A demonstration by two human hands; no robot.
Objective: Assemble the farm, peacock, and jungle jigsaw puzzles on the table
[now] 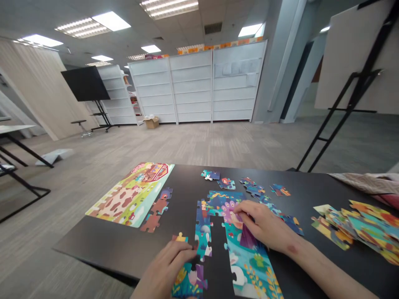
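Observation:
A part-built colourful jigsaw puzzle (249,261) lies on the black table (124,245) in front of me. My left hand (170,265) rests on its lower left section, fingertips pressed on the pieces near a small yellow piece (181,237). My right hand (264,226) lies over the puzzle's middle, fingers curled and pinching a piece against the assembled part. Several loose blue pieces (249,186) are scattered beyond the puzzle, toward the far table edge.
A finished farm puzzle (131,195) lies at the table's left, with brown pieces (156,211) beside it. A heap of pieces (358,226) sits at the right. A cloth (368,182) lies at the far right. A black easel stand (346,112) rises behind the table.

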